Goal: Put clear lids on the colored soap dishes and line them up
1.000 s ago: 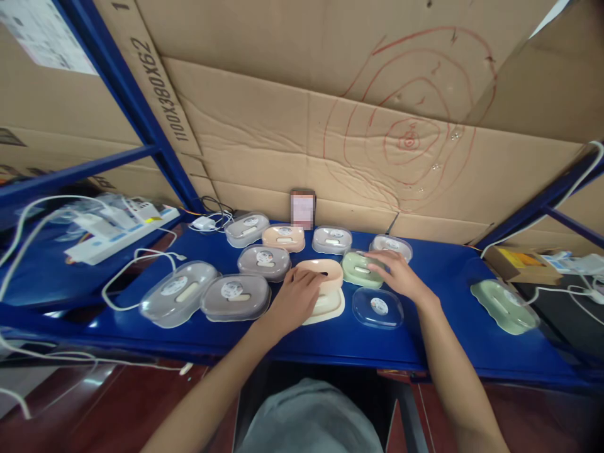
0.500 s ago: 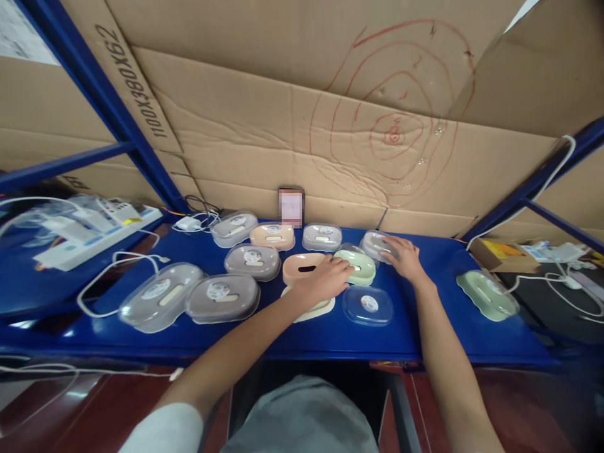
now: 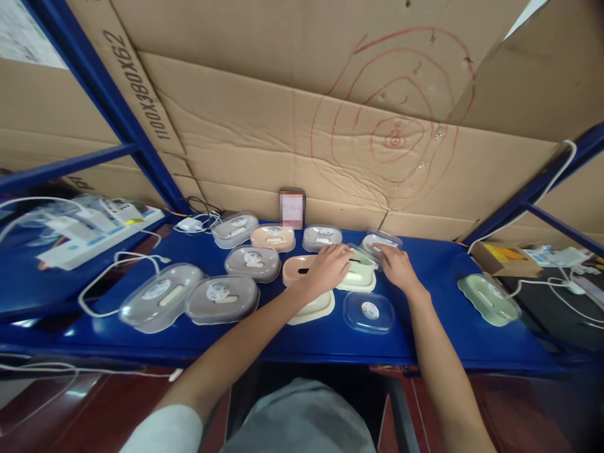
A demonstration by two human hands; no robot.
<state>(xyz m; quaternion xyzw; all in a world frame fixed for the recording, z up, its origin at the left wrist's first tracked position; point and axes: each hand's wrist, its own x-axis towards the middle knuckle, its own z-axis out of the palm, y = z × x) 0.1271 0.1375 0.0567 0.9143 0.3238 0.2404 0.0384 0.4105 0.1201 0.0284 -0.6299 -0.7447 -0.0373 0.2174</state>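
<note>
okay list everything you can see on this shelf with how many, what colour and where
lidded soap boxes: eight; five grey, one peach, two green; on the blue shelf, one green far right.
green soap box: one, centre, between both hands.
open peach soap box: one, on a cream tray.
loose clear lid: one, front centre.
phone: one, dark, leaning on the cardboard.
power strip: one, white, left.
cables: white, left and right.
left hand: on the green soap box.
right hand: touching it.

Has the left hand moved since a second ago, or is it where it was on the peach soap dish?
Yes. The left hand has moved right, off the peach soap dish beside the grey-lidded box, onto the green soap dish.
</note>
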